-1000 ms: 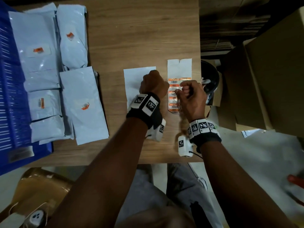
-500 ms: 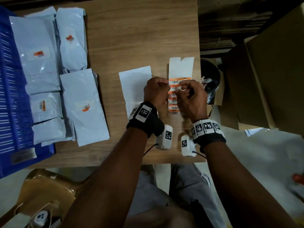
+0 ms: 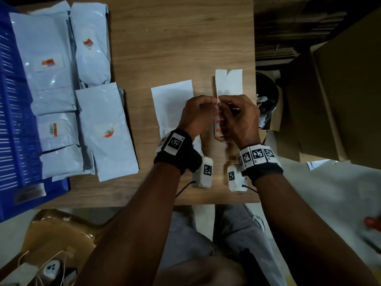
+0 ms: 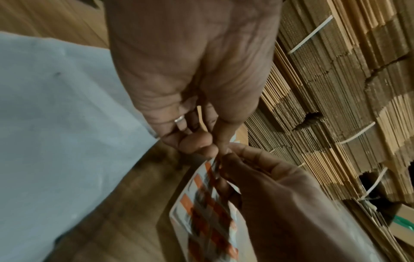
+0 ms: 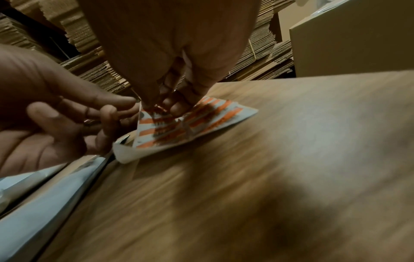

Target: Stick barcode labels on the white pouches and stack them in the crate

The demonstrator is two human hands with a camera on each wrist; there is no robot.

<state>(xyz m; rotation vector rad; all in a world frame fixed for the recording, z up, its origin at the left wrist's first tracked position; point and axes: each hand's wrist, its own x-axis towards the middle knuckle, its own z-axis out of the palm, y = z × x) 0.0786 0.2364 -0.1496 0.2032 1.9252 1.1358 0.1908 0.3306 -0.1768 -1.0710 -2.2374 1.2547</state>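
A label sheet (image 3: 228,83) with orange barcode labels (image 3: 219,129) lies at the table's right edge, its near end lifted. My left hand (image 3: 214,104) pinches its left edge with thumb and forefinger (image 4: 208,147). My right hand (image 3: 222,102) pinches the same spot at the top label (image 5: 161,104); whether a label has come free is hidden. A blank white pouch (image 3: 171,100) lies just left, partly under my left wrist. Several labelled pouches (image 3: 107,129) lie overlapping at the left. The blue crate (image 3: 12,120) stands at the far left edge.
A black bin (image 3: 267,93) sits just off the table's right edge, beside open cardboard boxes (image 3: 340,100). Bundles of flat cardboard (image 4: 336,106) are stacked beyond the table. A brown chair (image 3: 61,230) stands below the crate.
My left hand left the blank pouch and moved right onto the label sheet. Both hands slid farther up the sheet and now pinch it together; its near end has risen.
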